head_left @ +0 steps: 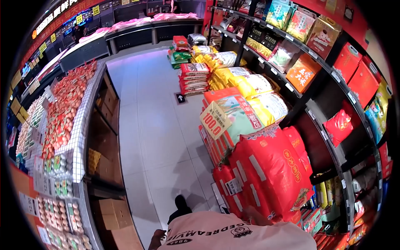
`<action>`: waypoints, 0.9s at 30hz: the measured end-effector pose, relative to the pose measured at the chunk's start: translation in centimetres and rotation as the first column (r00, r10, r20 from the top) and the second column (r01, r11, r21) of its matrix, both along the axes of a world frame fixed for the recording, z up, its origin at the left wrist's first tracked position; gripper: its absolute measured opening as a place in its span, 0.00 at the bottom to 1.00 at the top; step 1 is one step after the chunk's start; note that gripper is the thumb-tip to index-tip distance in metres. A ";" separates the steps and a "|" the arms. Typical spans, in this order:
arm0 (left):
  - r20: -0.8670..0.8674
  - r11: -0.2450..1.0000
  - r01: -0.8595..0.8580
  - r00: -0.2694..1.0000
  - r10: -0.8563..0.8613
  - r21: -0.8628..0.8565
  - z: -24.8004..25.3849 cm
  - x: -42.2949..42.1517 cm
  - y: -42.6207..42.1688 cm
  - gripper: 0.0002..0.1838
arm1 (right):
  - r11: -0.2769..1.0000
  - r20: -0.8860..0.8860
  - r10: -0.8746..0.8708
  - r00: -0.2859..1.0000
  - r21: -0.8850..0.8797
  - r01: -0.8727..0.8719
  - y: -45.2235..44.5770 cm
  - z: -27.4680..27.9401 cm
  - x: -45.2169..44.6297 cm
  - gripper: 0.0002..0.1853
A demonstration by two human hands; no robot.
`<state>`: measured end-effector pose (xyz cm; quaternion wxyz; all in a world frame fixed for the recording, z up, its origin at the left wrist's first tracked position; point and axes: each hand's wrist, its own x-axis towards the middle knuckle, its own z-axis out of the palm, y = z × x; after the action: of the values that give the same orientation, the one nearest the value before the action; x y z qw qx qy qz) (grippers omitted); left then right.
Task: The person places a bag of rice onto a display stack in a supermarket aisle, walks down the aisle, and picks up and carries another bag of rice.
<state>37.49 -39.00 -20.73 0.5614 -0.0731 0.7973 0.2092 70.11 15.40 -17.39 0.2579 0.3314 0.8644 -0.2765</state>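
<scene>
My left hand (pixel 156 239) hangs low at the bottom edge, beside the light printed shirt (pixel 208 231). It is small and dark in the head view, and its fingers are not clear. At the right side of the shirt, part of my right hand or forearm (pixel 255 216) shows against a stack of large red bags (pixel 271 171). Its fingers are hidden, so a grip or touch cannot be made out. A price tag (pixel 233 186) is fixed to the front of the red bags. Behind them stands a green and red stack (pixel 239 110) with a yellow price sign (pixel 215 120).
Yellow bags (pixel 266 108) and red bags (pixel 194 78) line the right of the tiled aisle (pixel 154 125). Shelves with boxed goods (pixel 303 71) rise beyond. On the left, a tiled counter (pixel 79 137) holds red-netted goods (pixel 68 112) and egg cartons (pixel 54 214).
</scene>
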 end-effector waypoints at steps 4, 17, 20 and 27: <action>-0.162 0.982 0.006 0.986 0.025 0.189 -0.8 -16.1 2.4 0.14 | 0.997 -0.011 -0.039 0.999 0.061 0.040 0.7 0.0 -6.4 0.14; -0.360 0.904 -0.147 0.882 0.303 0.402 5.1 -30.7 17.2 0.13 | 0.951 -0.308 -0.266 0.914 -0.241 0.196 6.5 2.4 -37.5 0.16; -0.386 0.970 0.208 0.911 -0.144 0.129 5.1 -27.4 17.5 0.18 | 0.933 -0.324 -0.316 0.892 -0.279 0.229 11.2 -1.0 -40.7 0.16; -0.241 0.900 0.436 0.874 -0.421 0.011 3.9 -32.0 25.8 0.15 | 0.962 -0.474 -0.273 0.837 -0.141 0.234 24.0 6.3 -52.0 0.16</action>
<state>5.49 -13.19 -16.87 0.4984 0.1486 0.8467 0.1126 18.09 39.38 -11.13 0.0048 0.3519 0.8385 -0.4161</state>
